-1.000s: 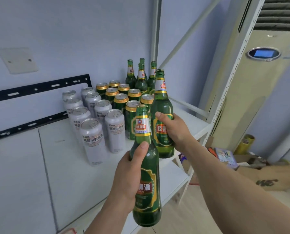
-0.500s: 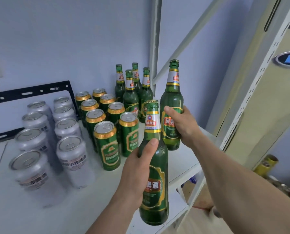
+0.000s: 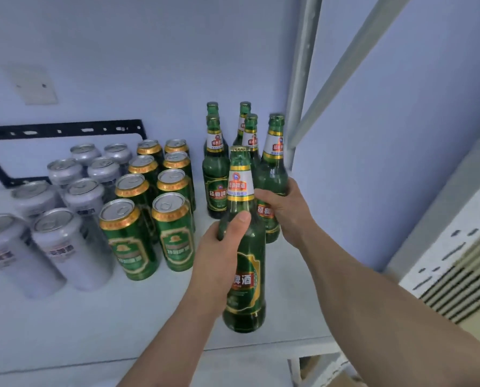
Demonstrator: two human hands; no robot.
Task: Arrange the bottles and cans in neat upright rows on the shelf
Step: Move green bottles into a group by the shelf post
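Most rows are standing; you're adding the last two bottles.
Your left hand is gripping a green bottle, your right hand another bottle, both heading beside the standing bottles on the shelf.

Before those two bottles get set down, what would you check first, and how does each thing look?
1. Left hand has a firm hold on the near bottle: ok.
2. Right hand wraps the far bottle: ok.
3. Both held bottles upright: ok, roughly.
4. Standing bottles behind are upright: ok.
5. Bare shelf space in front of the bottle rows: ok.
6. Whether the far bottle's base already touches the shelf: cannot tell, the hands hide it.
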